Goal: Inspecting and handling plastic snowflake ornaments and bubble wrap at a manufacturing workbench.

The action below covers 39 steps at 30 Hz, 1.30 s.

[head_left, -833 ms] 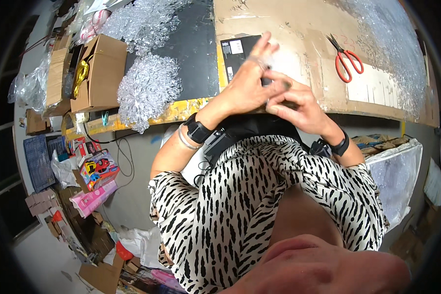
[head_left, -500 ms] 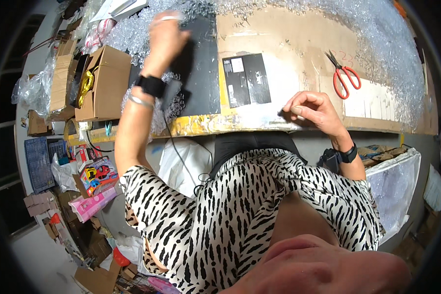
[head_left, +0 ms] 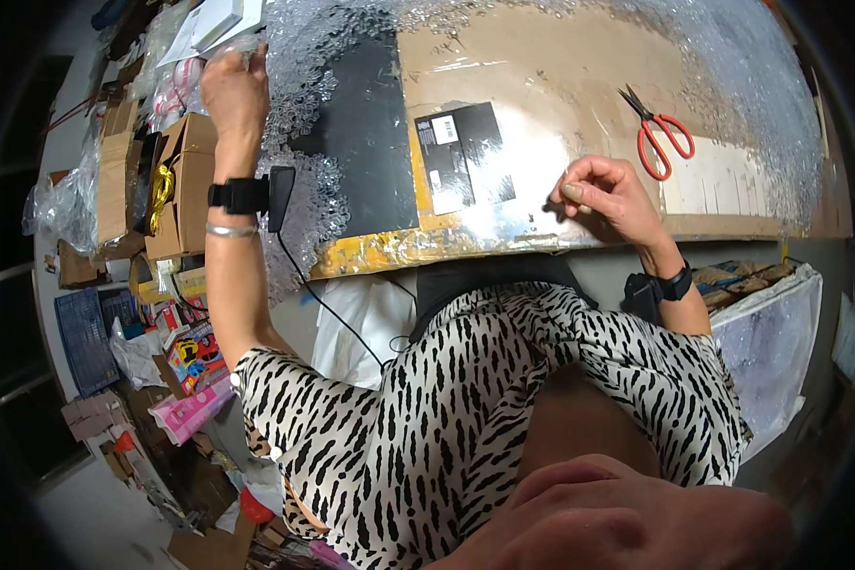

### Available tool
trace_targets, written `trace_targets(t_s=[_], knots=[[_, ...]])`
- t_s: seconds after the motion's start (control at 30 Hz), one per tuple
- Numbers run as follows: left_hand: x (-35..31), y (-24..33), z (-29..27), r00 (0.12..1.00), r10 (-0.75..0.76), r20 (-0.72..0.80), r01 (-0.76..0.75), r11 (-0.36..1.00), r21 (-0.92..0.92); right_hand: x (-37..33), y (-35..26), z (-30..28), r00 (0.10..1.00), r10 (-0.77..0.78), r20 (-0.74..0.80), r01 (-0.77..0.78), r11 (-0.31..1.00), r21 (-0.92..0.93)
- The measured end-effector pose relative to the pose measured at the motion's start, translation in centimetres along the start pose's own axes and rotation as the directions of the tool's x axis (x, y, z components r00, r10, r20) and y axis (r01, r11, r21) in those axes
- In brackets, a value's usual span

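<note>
My left hand (head_left: 235, 92) is stretched out to the far left, its fingers curled at the edge of a heap of small clear plastic pieces (head_left: 299, 100). Something see-through shows at its fingertips, too unclear to name. On the right, my right hand (head_left: 610, 198) hovers over the near part of the table with thumb and fingers pinched together. Whatever is between them is too small or hidden to make out. Between the hands lies a flat black card or package with white labels (head_left: 465, 157). Red-handled scissors (head_left: 665, 142) rest beyond my right hand, blades slightly apart.
More clear pieces pile along the table's (head_left: 503, 57) far and right sides. A black sheet (head_left: 361, 142) lies left of the cardboard. Near my left forearm stand a brown carton (head_left: 185, 180) and a gold ribbon (head_left: 164, 185). White sheets (head_left: 214, 24) lie at the far left.
My left hand has swung left, from above the black sheet to the edge of the heap near the white sheets. My right hand stays pinched, slightly higher in view.
</note>
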<state>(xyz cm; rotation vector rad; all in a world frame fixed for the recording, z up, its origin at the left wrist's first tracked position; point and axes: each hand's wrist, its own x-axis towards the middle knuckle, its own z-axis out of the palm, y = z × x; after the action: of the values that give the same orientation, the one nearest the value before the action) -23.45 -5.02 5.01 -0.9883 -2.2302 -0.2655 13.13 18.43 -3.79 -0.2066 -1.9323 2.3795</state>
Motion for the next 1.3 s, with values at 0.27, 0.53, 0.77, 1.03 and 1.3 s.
trace_targets(t_s=[0.27,0.53,0.77,1.03,1.3], knots=[[-1.2,3.9,2.6,0.937,-0.226,-0.265,0.034,0.816,-0.576,-0.1,0.2,-0.2,0.999,-0.01,0.042,0.012,0.999,-0.043],[1.8,4.5,3.7,0.898,-0.439,-0.04,0.286,0.65,-0.704,-1.2,0.1,0.0,1.0,0.01,-0.019,-0.012,0.995,-0.103],[2.1,1.9,5.7,0.847,-0.531,0.034,0.341,0.494,-0.8,-0.9,0.4,-0.2,0.999,0.012,-0.042,-0.014,0.998,-0.056],[5.0,-9.8,6.3,0.618,-0.57,-0.541,0.157,0.764,-0.626,-0.5,-0.1,0.9,0.999,0.014,0.037,-0.011,0.996,-0.093],[0.8,8.3,-7.0,0.857,-0.51,-0.08,0.031,0.206,-0.978,-0.6,-0.1,-0.8,0.999,0.019,-0.032,-0.019,1.0,0.004]])
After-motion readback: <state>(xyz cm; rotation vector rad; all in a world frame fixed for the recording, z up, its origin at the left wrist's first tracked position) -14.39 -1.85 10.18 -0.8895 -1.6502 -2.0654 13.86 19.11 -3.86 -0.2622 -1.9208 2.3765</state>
